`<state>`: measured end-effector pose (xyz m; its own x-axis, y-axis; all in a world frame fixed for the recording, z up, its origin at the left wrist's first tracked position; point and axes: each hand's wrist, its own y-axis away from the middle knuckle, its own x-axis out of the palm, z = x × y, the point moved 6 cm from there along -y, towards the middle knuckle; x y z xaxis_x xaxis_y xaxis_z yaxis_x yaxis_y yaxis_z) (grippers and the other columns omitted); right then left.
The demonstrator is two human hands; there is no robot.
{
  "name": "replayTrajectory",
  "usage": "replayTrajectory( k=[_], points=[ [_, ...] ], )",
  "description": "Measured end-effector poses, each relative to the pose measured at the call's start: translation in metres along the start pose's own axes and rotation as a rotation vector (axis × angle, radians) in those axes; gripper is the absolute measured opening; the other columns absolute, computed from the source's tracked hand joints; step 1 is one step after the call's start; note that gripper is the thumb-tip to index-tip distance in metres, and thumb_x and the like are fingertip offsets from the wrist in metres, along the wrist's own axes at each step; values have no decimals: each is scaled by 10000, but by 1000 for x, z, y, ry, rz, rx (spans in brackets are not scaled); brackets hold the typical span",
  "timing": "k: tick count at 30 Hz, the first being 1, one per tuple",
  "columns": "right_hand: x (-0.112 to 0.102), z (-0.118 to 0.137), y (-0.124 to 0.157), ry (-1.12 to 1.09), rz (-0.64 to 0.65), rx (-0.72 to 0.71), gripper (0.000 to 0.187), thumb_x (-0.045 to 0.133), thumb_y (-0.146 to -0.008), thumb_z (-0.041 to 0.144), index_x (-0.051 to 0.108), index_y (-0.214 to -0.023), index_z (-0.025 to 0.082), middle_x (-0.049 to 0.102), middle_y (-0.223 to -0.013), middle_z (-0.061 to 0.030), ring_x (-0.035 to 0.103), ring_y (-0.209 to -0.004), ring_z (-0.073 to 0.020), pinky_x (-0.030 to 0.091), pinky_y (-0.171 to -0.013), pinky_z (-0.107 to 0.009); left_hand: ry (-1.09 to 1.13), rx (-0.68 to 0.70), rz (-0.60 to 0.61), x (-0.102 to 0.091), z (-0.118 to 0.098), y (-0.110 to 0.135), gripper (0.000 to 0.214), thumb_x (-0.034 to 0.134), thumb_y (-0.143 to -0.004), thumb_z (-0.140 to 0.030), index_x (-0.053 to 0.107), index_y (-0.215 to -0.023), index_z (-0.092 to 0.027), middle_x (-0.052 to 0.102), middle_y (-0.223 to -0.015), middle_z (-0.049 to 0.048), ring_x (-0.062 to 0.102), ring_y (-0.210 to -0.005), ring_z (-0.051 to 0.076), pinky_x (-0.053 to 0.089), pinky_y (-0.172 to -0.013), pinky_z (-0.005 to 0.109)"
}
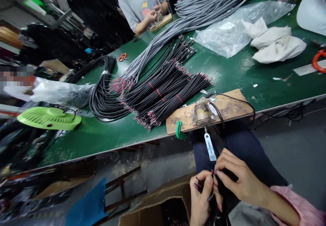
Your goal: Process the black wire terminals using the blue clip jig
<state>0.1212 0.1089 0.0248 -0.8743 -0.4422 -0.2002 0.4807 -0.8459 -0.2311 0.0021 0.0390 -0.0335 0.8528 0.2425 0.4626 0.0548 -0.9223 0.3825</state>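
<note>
Left hand is curling shut around a bunch of thin black wires with red stripped ends, low over the lap; right hand is reaching across palm-down, fingertips pinching the same bunch near the top. On the green table: one wooden board held by one green clamp, two orange-handled scissors.

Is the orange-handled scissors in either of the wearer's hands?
No, the orange scissors lie on the green table far from both hands, which hold a bundle of black wires over the lap.
</note>
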Motion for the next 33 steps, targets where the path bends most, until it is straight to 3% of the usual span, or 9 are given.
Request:
replayTrajectory(
  k=[7, 17, 22, 26, 30, 33],
  points=[
    [-8, 1, -3, -62, -78, -8, 123, 564, -944, 124, 668, -914, 183, 648, -814, -39, 552, -781, -188, 432, -721, -328, -21, -41, 34, 5, -2, -2, 365, 563, -923, -434, 505, -671, -177, 415, -332, -89, 311, -223, 22, 287, -284, 112],
    [2, 6, -2, 25, -88, -54, 158, 453, -972, 84, 570, -924, 179, 590, -835, -32, 541, -797, -190, 400, -865, -395, -128, -63, -24, 11, -9, -3, 388, 623, -875, -476, 520, -663, -168, 445, -362, -77, 355, -237, 27, 298, -296, 125],
    [4, 5, -1, 56, -43, -30, 164, 430, -967, 85, 559, -933, 181, 593, -858, -41, 536, -816, -198, 404, -858, -406, -90, -53, -31, 11, -8, -4, 386, 610, -889, -462, 505, -654, -174, 446, -355, -74, 344, -245, 27, 296, -303, 127],
    [-3, 3, -5, 20, -60, -6, 152, 519, -928, 104, 595, -817, 175, 599, -765, -26, 526, -744, -185, 425, -751, -358, -89, -32, -45, 10, -8, -3, 379, 590, -904, -454, 515, -665, -170, 436, -339, -80, 311, -230, 19, 282, -296, 124],
    [-6, 1, -10, -88, -73, 21, 87, 614, -915, 156, 662, -846, 178, 651, -774, -31, 540, -755, -187, 438, -696, -321, -117, -36, -25, 10, -8, -5, 369, 592, -904, -451, 517, -682, -166, 447, -360, -80, 335, -230, 21, 277, -292, 121],
    [-5, 3, -10, -88, -60, 22, 136, 564, -948, 142, 665, -864, 179, 648, -789, -37, 547, -761, -187, 444, -711, -326, -109, -34, -25, 10, -7, -5, 348, 595, -907, -438, 529, -705, -162, 465, -399, -78, 364, -242, 22, 293, -299, 120]
  ],
)
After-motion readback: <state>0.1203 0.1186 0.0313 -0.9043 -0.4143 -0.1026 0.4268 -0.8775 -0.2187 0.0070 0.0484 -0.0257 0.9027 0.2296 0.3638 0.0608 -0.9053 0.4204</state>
